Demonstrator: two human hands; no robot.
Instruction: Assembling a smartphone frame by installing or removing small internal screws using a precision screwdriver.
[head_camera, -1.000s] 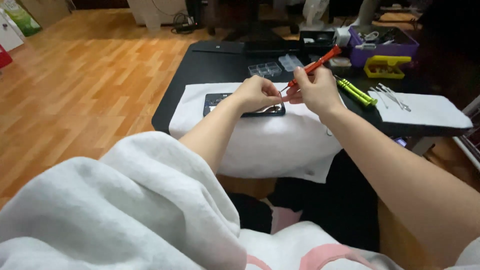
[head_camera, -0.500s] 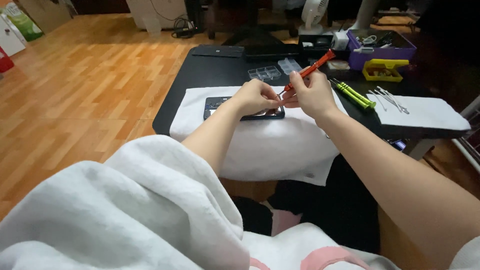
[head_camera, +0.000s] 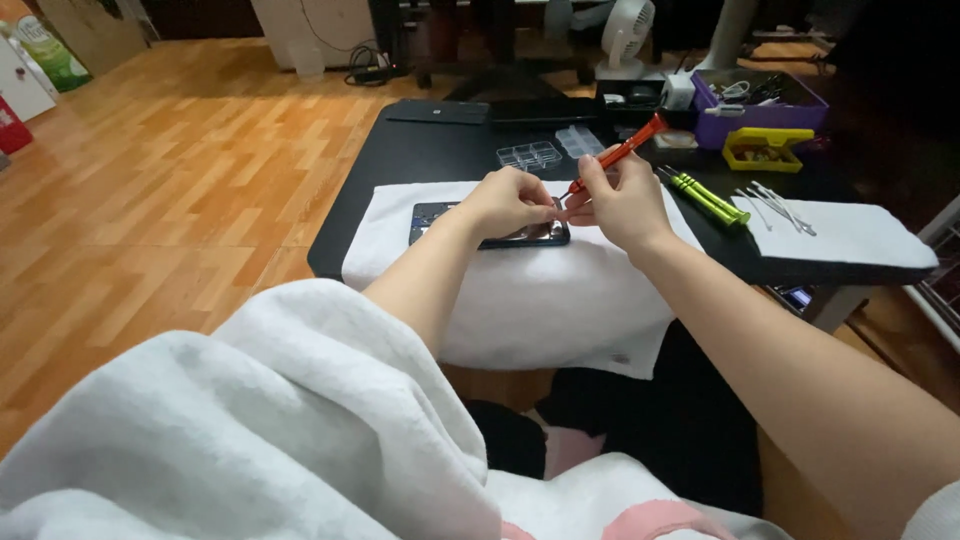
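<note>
Both hands meet over the phone (head_camera: 487, 225): right (head_camera: 622, 205) pinching an orange screwdriver (head_camera: 617, 154), left (head_camera: 507, 201) curled on it.

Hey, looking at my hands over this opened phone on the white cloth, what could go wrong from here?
The orange-handled screwdriver in your right hand might slip and scratch the opened dark phone, since your left hand covers part of it. Any tiny loose part could roll off the white cloth, which hangs over the black table's edge; the clear compartment boxes sit behind your hands.
</note>
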